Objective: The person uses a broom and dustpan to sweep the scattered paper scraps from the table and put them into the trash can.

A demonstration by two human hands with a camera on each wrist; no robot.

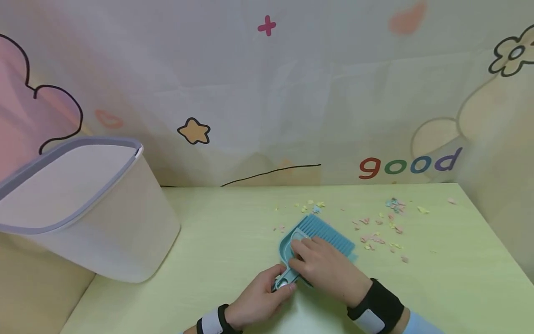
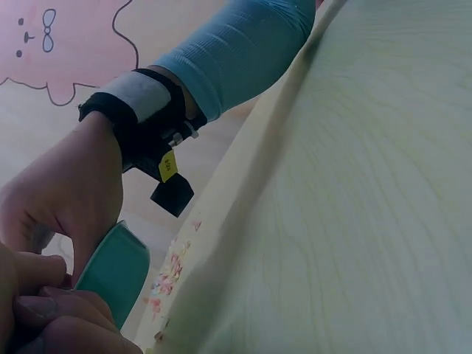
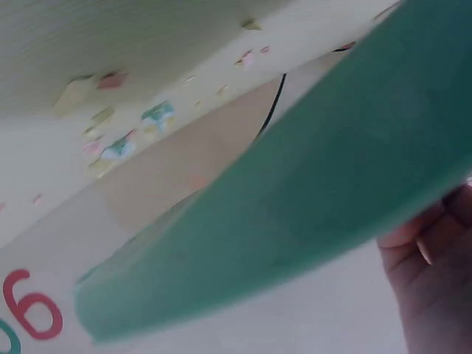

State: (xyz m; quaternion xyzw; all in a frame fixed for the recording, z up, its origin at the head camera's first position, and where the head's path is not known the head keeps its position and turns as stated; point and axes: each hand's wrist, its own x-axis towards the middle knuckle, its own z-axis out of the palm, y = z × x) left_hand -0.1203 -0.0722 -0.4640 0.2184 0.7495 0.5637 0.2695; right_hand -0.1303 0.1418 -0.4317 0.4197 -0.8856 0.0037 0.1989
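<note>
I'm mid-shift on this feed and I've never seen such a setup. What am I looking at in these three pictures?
There is no machine here: you see a person's two bare hands. The wide picture comes from a camera worn on the head, looking forward and down. The other two come from one worn on each wrist, so things look close and slanted. On the table lie small coloured scraps, and a white bin stands at the left. The left hand holds the handle end of a blue dustpan; the right hand grips its wider part.

Ribbed teal dustpan [image 1: 323, 230], held slantwise
</note>
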